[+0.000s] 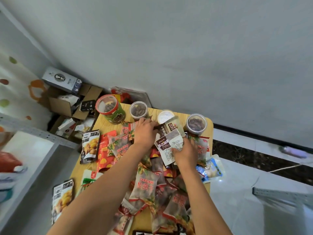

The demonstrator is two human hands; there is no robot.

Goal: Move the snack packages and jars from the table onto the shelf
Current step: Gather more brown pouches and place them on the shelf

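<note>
Crowded table (209,123), bare far-right corner.

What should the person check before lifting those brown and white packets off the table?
1. Right hand grips the brown and white packets: ok.
2. Left hand holds their far edge: cannot tell.
3. White-lidded jar stands clear of the packets: not ok, they overlap it.
4. Other jars upright, like the red-rimmed jar: ok.
5. Shelf has a bare spot: ok.

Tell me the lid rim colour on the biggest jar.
Red, on the big jar at the table's far left; head view.
</note>
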